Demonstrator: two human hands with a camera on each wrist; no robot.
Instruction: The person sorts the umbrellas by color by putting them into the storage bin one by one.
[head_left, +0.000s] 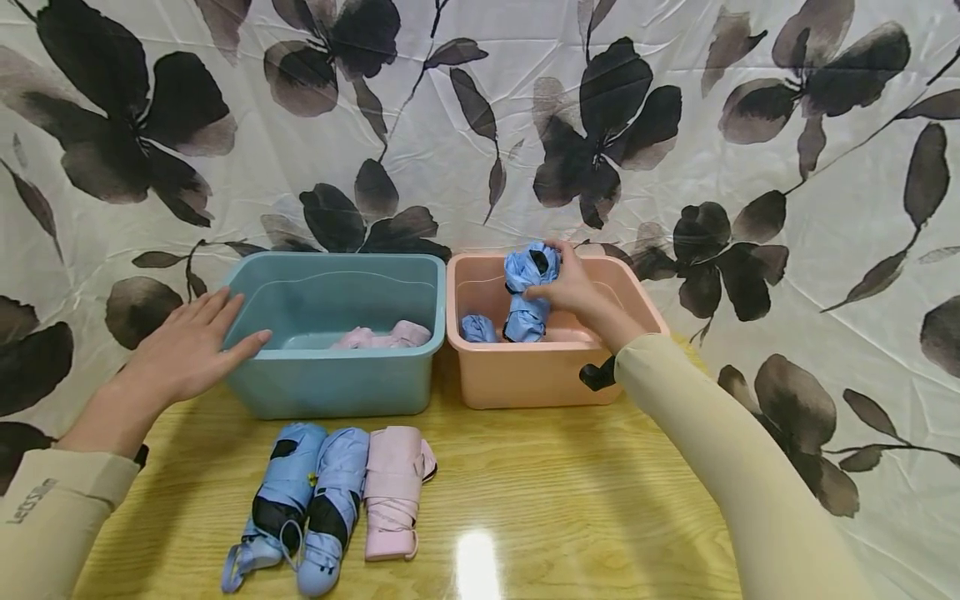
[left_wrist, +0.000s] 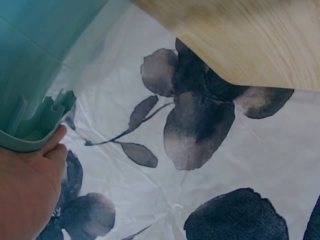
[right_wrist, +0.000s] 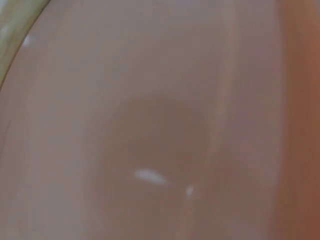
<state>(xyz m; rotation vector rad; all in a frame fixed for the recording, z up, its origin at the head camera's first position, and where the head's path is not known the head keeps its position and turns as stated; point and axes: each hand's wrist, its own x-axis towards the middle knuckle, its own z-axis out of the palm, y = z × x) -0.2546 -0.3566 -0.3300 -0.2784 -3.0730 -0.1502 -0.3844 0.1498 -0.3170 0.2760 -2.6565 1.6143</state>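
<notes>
Right of centre, I've got the right hand (head_left: 570,287) gripping a blue umbrella (head_left: 528,312) to its left, long axis near-upright, over the peach bin (head_left: 536,375); frame left, the left hand (head_left: 183,346) lies straight-fingered.

White cloth (head_left: 442,158) fills the background behind the table and shows along both sides, slightly wrinkled. Printed with big black and grey-brown flowers (head_left: 617,87), plus leaves (head_left: 868,414) on thin stems. Table (head_left: 540,483): yellowish wood grain, glossy, bright glare spot (head_left: 477,562) at the bottom edge of the head view, faint shadow at right. Left wrist view: rounded table corner upper right, looks paler there, same cloth around it, creased.
</notes>
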